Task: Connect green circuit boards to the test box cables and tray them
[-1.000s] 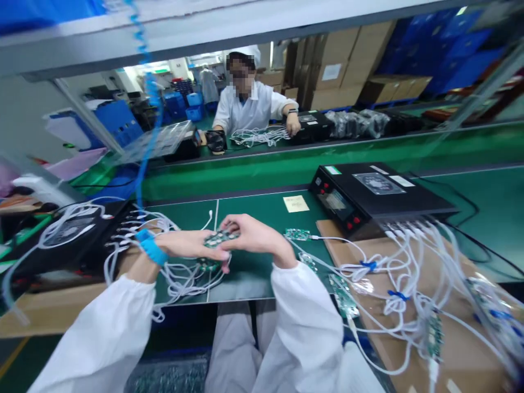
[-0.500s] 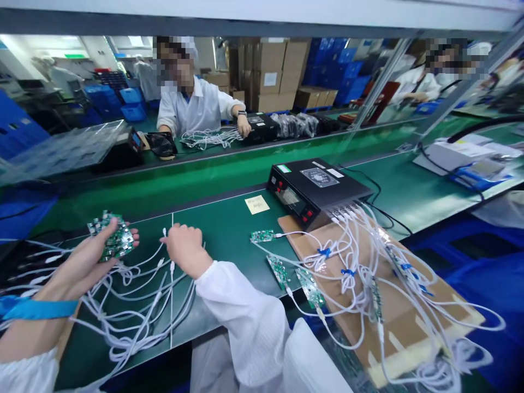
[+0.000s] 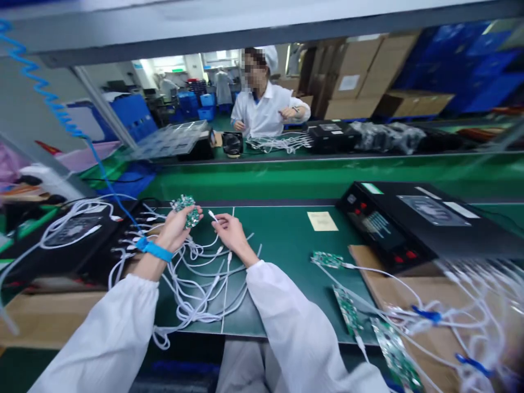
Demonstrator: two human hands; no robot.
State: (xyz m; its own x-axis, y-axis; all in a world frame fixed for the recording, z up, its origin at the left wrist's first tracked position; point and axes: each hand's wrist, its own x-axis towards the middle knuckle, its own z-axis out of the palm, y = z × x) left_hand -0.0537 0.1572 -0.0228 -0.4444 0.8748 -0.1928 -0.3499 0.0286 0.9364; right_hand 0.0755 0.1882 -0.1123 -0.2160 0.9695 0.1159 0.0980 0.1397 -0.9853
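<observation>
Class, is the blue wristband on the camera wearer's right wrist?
No, the blue wristband circles the left wrist, whose hand holds green circuit boards.

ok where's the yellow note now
Head view, right of centre: the yellow note lies on the green table, between the right hand and the black box at right.

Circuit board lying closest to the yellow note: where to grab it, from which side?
Likely best pinched by its long edges, from above and the far side. The circuit board lies flat on the green bench; a white plug sits at its right end, so avoid that. Another cable runs off its near side.
</observation>
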